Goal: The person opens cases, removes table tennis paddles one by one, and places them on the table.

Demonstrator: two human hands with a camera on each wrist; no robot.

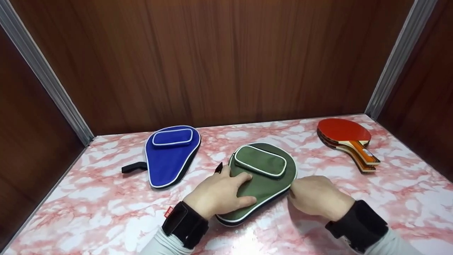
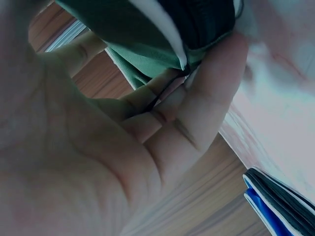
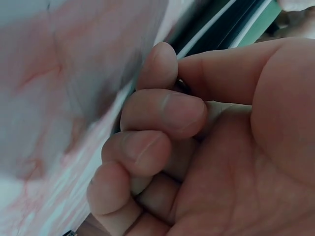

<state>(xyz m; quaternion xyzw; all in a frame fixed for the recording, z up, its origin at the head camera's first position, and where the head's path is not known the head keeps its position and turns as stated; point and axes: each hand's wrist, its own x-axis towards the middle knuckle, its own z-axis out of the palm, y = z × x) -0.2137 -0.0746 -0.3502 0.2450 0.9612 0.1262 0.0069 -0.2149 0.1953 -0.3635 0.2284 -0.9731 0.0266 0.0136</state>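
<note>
A green table tennis bat case (image 1: 263,184) with white piping and a raised pocket lies flat in the middle of the table. My left hand (image 1: 224,191) holds its left side, with spread thumb and forefinger on top and other fingers at the edge. A black strap (image 1: 219,168) sticks up by those fingers; the left wrist view shows the case edge (image 2: 172,39) against them. At the case's right edge my right hand (image 1: 316,196) pinches its zipper pull, mostly hidden between thumb and curled forefinger; just a small dark bit (image 3: 183,85) shows in the right wrist view.
A blue bat case (image 1: 166,163) with a black strap (image 1: 134,166) lies to the left. Two stacked table tennis bats, the upper one with red rubber (image 1: 343,130), lie at the right. Wood-grain panels (image 1: 226,63) enclose the marbled table (image 1: 88,219).
</note>
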